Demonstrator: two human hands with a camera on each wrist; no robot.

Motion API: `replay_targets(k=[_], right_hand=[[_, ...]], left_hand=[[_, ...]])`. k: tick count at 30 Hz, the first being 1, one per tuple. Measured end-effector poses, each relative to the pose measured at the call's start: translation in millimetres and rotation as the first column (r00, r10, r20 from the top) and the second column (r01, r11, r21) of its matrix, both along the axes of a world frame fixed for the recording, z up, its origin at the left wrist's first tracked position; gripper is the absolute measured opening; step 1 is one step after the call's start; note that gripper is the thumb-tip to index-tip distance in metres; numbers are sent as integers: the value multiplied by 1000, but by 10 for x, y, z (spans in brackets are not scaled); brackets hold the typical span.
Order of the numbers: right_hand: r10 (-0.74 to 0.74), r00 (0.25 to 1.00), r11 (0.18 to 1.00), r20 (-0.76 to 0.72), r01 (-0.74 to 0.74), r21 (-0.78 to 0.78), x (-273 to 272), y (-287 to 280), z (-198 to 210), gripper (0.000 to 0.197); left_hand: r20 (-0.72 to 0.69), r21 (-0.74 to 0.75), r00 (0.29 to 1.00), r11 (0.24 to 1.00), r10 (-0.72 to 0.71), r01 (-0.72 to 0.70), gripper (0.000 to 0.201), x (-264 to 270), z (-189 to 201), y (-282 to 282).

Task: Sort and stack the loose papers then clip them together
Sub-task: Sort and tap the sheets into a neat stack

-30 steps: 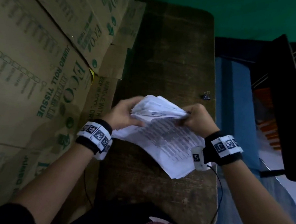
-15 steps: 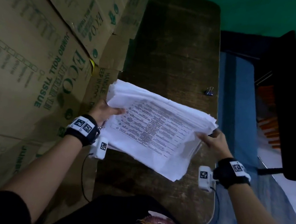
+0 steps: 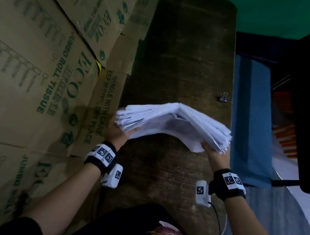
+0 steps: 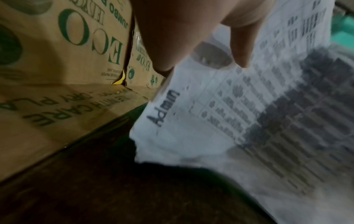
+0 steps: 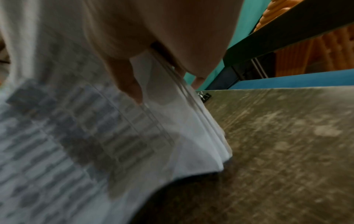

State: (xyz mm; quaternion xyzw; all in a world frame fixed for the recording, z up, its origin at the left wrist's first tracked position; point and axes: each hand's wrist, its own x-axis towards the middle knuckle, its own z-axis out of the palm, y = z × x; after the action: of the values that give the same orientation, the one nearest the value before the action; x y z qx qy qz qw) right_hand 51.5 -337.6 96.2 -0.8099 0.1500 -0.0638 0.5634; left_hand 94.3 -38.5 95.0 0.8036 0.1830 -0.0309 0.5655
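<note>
A thick stack of white printed papers stands on edge on the dark wooden table, bowed up in the middle. My left hand grips its left end, thumb on the printed near face. My right hand grips its right end, thumb on the near face and fingers behind. A small black binder clip lies alone near the table's right edge, beyond the stack; it also shows in the right wrist view as the clip.
Large cardboard boxes printed "ECO JUMBO ROLL TISSUE" line the table's left side. A blue surface and a dark shelf frame stand to the right. A green wall is behind.
The papers went from crumpled between my hands, to spread flat and lifted, to standing on edge on the table. My hands moved apart to the stack's two ends.
</note>
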Motion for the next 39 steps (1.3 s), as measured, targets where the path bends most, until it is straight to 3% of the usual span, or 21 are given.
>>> replay_targets(k=[3,5,8,12,14,16,19,21,23,26,27,29,31,32,33,35,37,39], right_hand=[[10,1000,996,-5,-10,87,-38,-128,-30,40],[20,1000,996,-4,-20,89,-19,-203,-32,43],[31,999,996,-38,-28,87,64,-235,-133,47],[48,996,992,-78,-38,120,151,-306,-178,57],[61,994,993,-90,-51,111,158,-311,-163,61],[82,994,992,-79,-73,107,174,-208,-113,52],[72,997,996,30,-73,54,278,-143,4,34],[45,997,993,65,-52,102,357,-174,187,24],[75,993,988,89,-86,130,455,-221,426,21],[268,951,962,151,-271,0,617,-211,812,34],[329,930,944,164,-329,-29,669,-178,935,36],[423,891,906,165,-413,-96,775,-95,1136,33],[496,859,862,128,-470,-187,870,17,1299,32],[534,839,829,103,-495,-261,906,80,1370,33],[573,816,785,78,-520,-337,923,149,1444,33],[626,779,701,28,-547,-457,936,262,1538,27],[610,792,670,-19,-528,-522,914,286,1568,23],[514,846,611,-143,-478,-631,862,183,1551,26]], left_hand=[[95,75,973,976,-211,205,58,38,-75,146],[98,75,963,966,-253,246,48,91,-133,239],[50,195,935,921,-352,337,42,148,-170,243],[68,72,947,949,-313,308,37,242,-144,270],[66,95,938,938,-340,333,40,281,-241,301],[28,32,953,953,-303,302,43,319,-238,206],[-3,-211,995,973,-95,93,34,378,-193,79],[-66,-297,996,954,-52,30,48,422,-345,209],[-123,-312,989,949,-79,37,59,475,-631,380],[-52,-238,999,971,-2,-11,62,432,-264,291],[-3,-219,1000,976,-22,21,73,420,-81,205],[174,-97,959,965,-225,244,92,437,282,-4],[247,40,851,882,-464,469,99,460,606,-259],[254,-12,806,831,-535,556,98,480,741,-377],[268,-117,779,783,-567,610,93,475,867,-491],[325,-278,772,726,-546,630,63,461,1019,-653],[351,-341,829,765,-435,546,31,450,1096,-717],[348,-383,881,809,-320,445,15,443,1053,-680]])
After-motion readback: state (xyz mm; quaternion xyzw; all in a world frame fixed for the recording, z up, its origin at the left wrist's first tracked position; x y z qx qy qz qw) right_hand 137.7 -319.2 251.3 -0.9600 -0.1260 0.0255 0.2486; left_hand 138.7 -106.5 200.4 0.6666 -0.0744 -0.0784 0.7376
